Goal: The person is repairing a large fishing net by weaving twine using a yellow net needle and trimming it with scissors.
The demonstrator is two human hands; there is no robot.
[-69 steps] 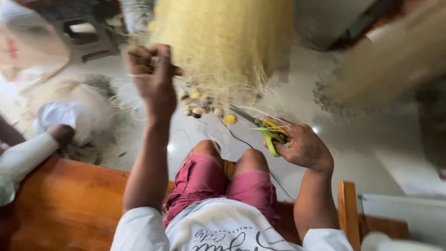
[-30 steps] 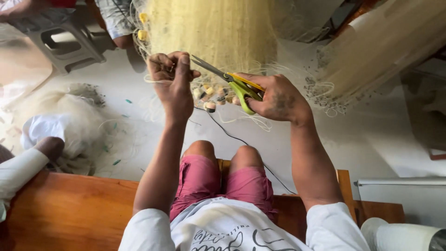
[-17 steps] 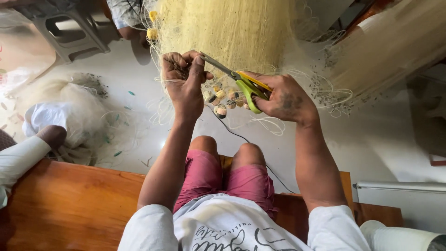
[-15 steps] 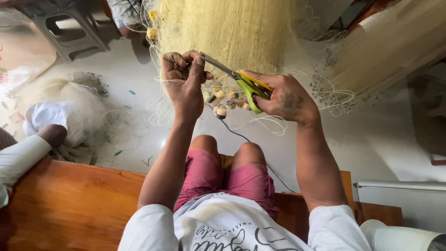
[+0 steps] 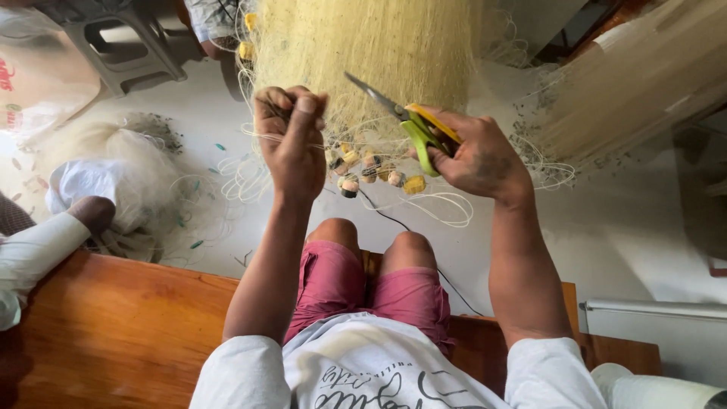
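Observation:
A pale yellow fishing net (image 5: 379, 45) hangs in front of me, with several small floats (image 5: 363, 170) strung along its lower edge. My left hand (image 5: 291, 144) is closed on a thin white line of the net, held up at chest height. My right hand (image 5: 473, 155) grips green and yellow scissors (image 5: 413, 125), their blades pointing up left toward the net, a short gap from my left hand. My knees in pink shorts (image 5: 371, 284) are below.
I sit on a wooden bench (image 5: 113, 333). Another person's sleeve and hand (image 5: 53, 235) rest at the left, beside a heap of white netting (image 5: 113, 174). A grey plastic stool (image 5: 121, 45) stands at the top left. More netting (image 5: 628, 91) hangs at the right.
My right hand brought the scissors up from near my knee to the net. The blades met my left hand, then drew back slightly to the right.

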